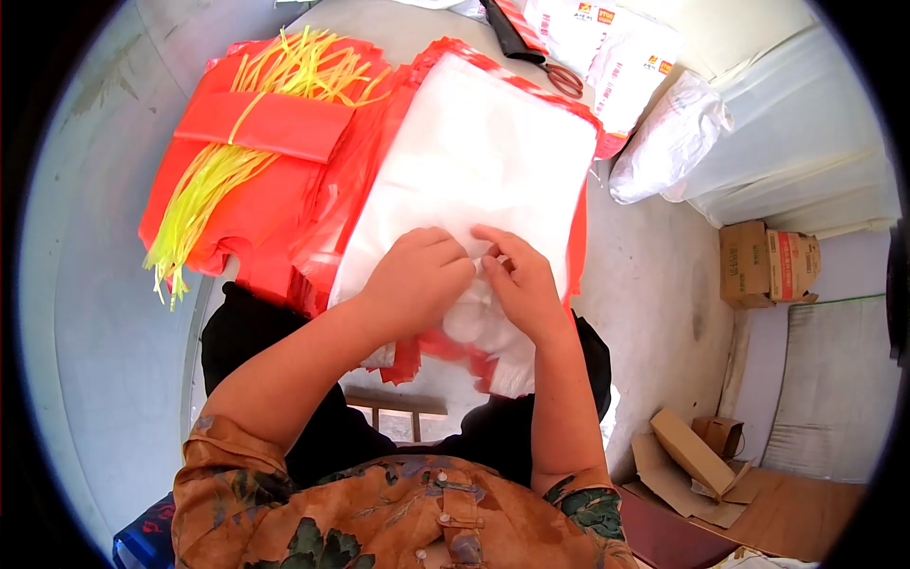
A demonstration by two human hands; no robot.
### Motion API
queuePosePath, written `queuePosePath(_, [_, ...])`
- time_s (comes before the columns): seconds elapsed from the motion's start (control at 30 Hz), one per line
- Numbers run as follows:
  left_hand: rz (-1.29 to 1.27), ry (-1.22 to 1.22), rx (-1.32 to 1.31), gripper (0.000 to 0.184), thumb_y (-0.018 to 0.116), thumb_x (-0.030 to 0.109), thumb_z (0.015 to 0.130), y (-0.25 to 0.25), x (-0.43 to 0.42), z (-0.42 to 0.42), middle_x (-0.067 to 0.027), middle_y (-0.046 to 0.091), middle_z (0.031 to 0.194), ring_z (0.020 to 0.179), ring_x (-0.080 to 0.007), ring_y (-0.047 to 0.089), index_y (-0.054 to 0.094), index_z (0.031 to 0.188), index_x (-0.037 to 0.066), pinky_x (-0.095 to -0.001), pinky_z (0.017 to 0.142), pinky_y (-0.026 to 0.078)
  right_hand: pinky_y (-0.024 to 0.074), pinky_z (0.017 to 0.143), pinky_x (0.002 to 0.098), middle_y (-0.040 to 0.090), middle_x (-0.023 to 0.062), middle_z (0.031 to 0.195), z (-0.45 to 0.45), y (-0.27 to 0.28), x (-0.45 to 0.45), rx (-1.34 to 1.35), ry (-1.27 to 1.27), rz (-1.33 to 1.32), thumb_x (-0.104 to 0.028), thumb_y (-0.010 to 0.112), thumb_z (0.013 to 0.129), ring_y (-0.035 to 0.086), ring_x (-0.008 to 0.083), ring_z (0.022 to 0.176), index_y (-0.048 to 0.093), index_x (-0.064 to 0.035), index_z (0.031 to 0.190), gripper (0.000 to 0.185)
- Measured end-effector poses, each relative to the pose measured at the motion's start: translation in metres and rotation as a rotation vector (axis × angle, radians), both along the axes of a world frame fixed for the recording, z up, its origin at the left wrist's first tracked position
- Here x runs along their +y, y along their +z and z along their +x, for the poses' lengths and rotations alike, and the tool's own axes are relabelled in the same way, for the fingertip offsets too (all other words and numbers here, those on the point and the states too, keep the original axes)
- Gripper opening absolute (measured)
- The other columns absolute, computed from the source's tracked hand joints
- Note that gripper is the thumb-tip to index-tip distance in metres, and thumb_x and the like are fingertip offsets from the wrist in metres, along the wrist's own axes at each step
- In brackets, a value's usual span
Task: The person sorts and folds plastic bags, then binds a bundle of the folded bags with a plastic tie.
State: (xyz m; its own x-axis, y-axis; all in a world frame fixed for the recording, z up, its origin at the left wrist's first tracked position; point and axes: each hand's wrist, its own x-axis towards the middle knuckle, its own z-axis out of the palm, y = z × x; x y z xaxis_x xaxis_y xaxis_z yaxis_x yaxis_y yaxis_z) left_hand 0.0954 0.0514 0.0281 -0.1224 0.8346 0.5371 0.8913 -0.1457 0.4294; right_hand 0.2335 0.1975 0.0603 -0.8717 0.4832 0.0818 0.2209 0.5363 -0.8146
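A white translucent plastic sheet or bag (483, 142) lies on a stack of red plastic bags (592, 142) in front of me. My left hand (424, 277) is closed over the near part of the white plastic, fingers curled; what they pinch is too small to make out. My right hand (517, 282) is just beside it, thumb and fingers bent and apart, touching the same plastic. Crumpled white plastic hangs below both hands. To the left is a folded red bundle (265, 123) with yellow strips (204, 194) tied around it.
Red-handled scissors (565, 81) lie beyond the stack, near printed white sacks (621, 66). A white wrapped bundle (671, 137) is at the upper right. Cardboard boxes (744, 266) stand at the right; opened cardboard (692, 450) lies at the lower right.
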Motion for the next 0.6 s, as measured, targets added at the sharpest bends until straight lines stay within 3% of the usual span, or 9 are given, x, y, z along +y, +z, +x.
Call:
queuePosePath(0.17, [-0.012, 0.036, -0.136, 0.015, 0.075, 0.009, 0.078, 0.0, 0.004, -0.001, -0.0086, 0.064, 0.086, 0.083, -0.0321, 0.061, 0.062, 0.084, 0.006, -0.0438, 0.077, 0.05, 0.0547, 0.083, 0.0374, 0.071, 0.0126, 0.107, 0.024, 0.001, -0.011, 0.117, -0.011, 0.094, 0.0, 0.068, 0.088, 0.067, 0.0273, 0.094, 0.071, -0.0028, 0.106, 0.018])
queuePosePath(0.27, [-0.032, 0.078, -0.199, 0.014, 0.075, 0.009, 0.079, -0.001, 0.006, 0.0, -0.0097, 0.063, 0.086, 0.082, -0.0328, 0.061, 0.063, 0.084, 0.006, -0.045, 0.074, 0.049, 0.0552, 0.085, 0.0383, 0.072, 0.0128, 0.106, 0.028, -0.005, -0.013, 0.184, 0.172, 0.27, 0.002, 0.071, 0.083, 0.067, 0.0294, 0.095, 0.072, -0.0021, 0.1, 0.017])
queuePosePath(0.4, [-0.01, 0.133, -0.214, 0.013, 0.074, 0.009, 0.079, -0.004, 0.007, 0.001, -0.0099, 0.063, 0.084, 0.082, -0.0332, 0.061, 0.063, 0.085, 0.006, -0.0451, 0.074, 0.05, 0.0552, 0.087, 0.039, 0.073, 0.0128, 0.105, 0.03, -0.012, -0.012, 0.169, 0.15, 0.279, 0.004, 0.071, 0.08, 0.066, 0.0311, 0.099, 0.073, -0.001, 0.1, 0.02])
queuePosePath(0.6, [-0.072, -0.014, 0.056, 0.027, 0.07, 0.008, 0.078, 0.01, -0.008, -0.006, -0.0081, 0.067, 0.105, 0.105, -0.0291, 0.063, 0.069, 0.105, 0.008, -0.042, 0.093, 0.049, 0.0549, 0.089, 0.0391, 0.073, 0.011, 0.106, 0.025, -0.008, -0.008, 0.151, 0.182, 0.379, 0.004, 0.07, 0.08, 0.066, 0.031, 0.102, 0.073, -0.0013, 0.1, 0.021])
